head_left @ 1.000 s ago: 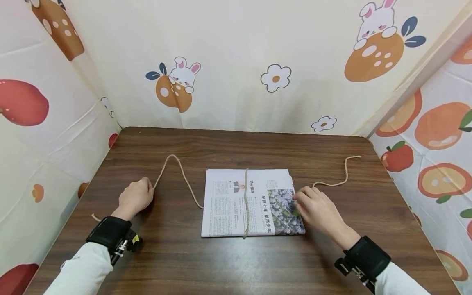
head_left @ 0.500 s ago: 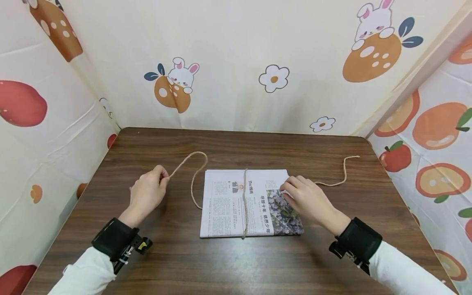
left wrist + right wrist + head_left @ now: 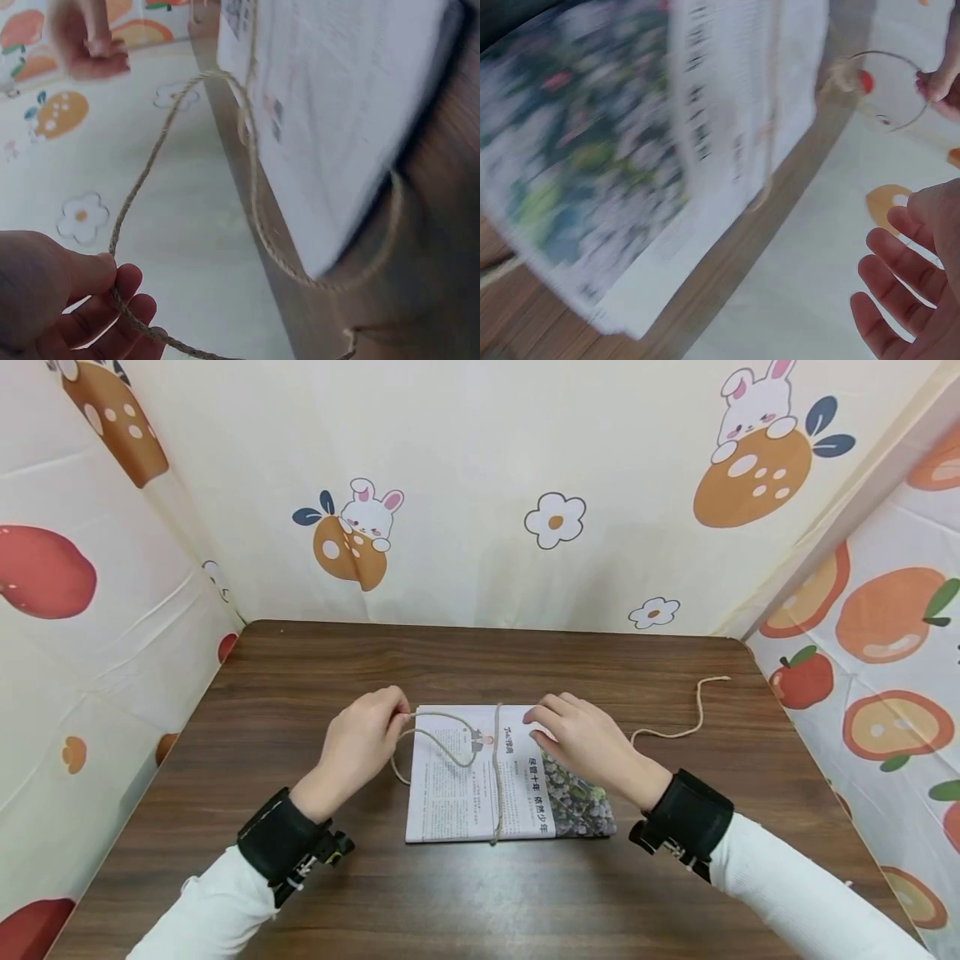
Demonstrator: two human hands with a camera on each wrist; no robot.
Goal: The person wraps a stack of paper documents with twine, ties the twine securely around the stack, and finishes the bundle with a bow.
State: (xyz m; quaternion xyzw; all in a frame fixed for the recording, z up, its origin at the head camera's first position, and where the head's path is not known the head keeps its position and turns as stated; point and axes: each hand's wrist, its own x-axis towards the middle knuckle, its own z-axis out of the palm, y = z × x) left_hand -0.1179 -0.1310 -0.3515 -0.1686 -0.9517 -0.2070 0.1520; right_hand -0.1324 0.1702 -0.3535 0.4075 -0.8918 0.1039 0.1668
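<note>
A folded stack of newspapers (image 3: 453, 810) lies flat on the table, with a beige rope (image 3: 496, 777) running over its middle from back to front. My left hand (image 3: 367, 727) is at the stack's left back corner and pinches the rope between thumb and fingers; in the left wrist view the rope (image 3: 142, 180) loops up from that hand (image 3: 82, 300) and back down beside the stack. Over the stack's right back part hovers my right hand (image 3: 588, 735), fingers loosely bent and holding nothing, as the right wrist view of the hand (image 3: 907, 277) also shows.
The brown wooden table (image 3: 480, 902) extends around the stack. Another rope end (image 3: 686, 727) trails across it at the back right. A printed cloth wall (image 3: 450, 560) stands behind the table, with similar cloths at both sides.
My left hand has moved right from the table's left side to the stack, bringing the rope's loop over the paper. My right hand has moved left over the newspapers.
</note>
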